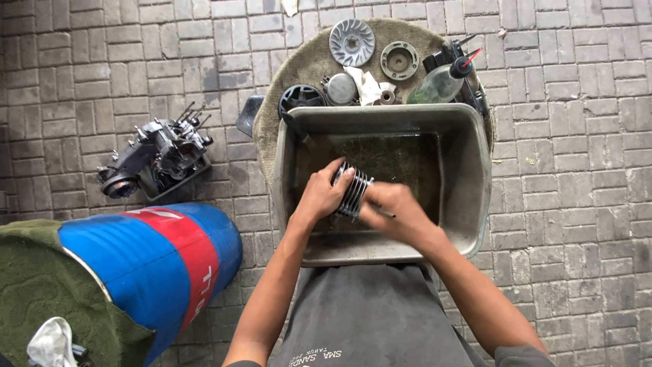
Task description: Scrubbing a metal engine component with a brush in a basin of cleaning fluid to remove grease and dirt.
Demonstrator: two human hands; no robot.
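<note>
Right over the grey plastic tub [475,204], both hands meet on a finned metal cylinder [353,190], a ribbed engine part held just above the murky liquid in the tub's bottom. The left hand [320,197] wraps its fingers over the top of the fins, curled closed around that end; the right hand [394,212] presses against the other end, fingers folded, and a thin dark stick pokes out beside it, perhaps the handle of a brush, though I cannot make it out clearly. The cylinder's long axis runs roughly from left hand to right hand, slightly tilted, with the fins edge-on to the camera, so the 2 hands are equally close, each on 1 end. Its underside and bore are hidden by the palms. Behind the tub, on a round mat [305,64], lie a finned pulley disc [352,42], a ring-shaped hub [399,60], a black fan wheel [301,98], a crumpled rag [367,85] and a squeeze bottle [441,81]. Well apart to the left sits an engine case [159,156] on the paving, and a blue and red drum [156,265] lies nearer the person.
</note>
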